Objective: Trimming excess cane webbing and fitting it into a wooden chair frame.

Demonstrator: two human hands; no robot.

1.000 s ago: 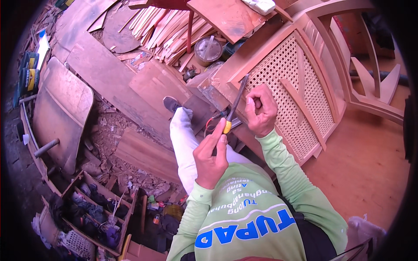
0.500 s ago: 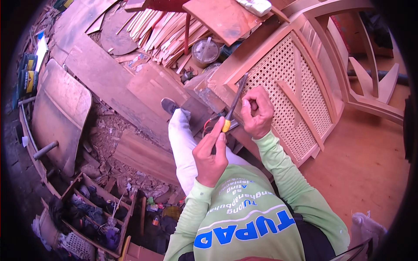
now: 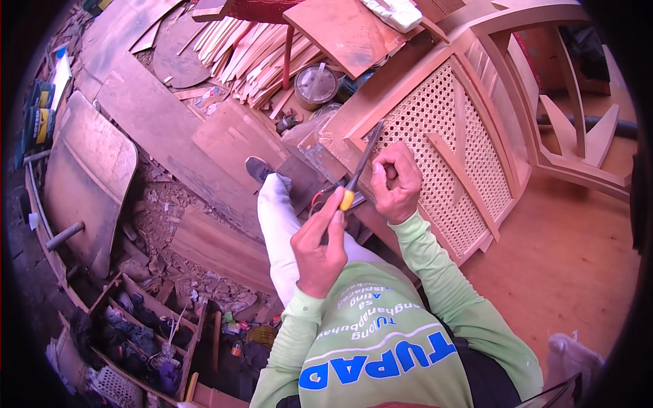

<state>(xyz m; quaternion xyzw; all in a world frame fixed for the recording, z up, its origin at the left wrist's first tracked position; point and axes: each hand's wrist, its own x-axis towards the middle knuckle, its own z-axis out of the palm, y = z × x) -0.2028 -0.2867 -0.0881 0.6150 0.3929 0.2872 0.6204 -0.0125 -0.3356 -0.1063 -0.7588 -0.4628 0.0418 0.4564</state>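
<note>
My left hand (image 3: pixel 318 253) pinches the yellow handle of a slim hand tool (image 3: pixel 362 161) between thumb and fingertips. Its long dark shaft points up and away from me, and its exact kind cannot be made out. To the right of the shaft, my right hand (image 3: pixel 400 182) is raised with its fingers curled together. Whatever it may hold is hidden inside the fingers. Beyond that hand, a woven cane panel (image 3: pixel 435 115) is set in a wooden frame (image 3: pixel 401 83), with a loose-looking wooden strip (image 3: pixel 462 185) lying slantwise across it.
A pile of thin wooden strips (image 3: pixel 255 61) and a lidded round can (image 3: pixel 316 85) lie ahead. Boards (image 3: pixel 149 129) cover the ground at left. A divided wooden box (image 3: pixel 194 347) with cloth and oddments sits lower left. A curved wooden frame (image 3: pixel 527 129) stands at right.
The whole view has shifted slightly, so that most things sit a little further left. Both hands keep nearly the same pose, and the tool stays in my left hand.
</note>
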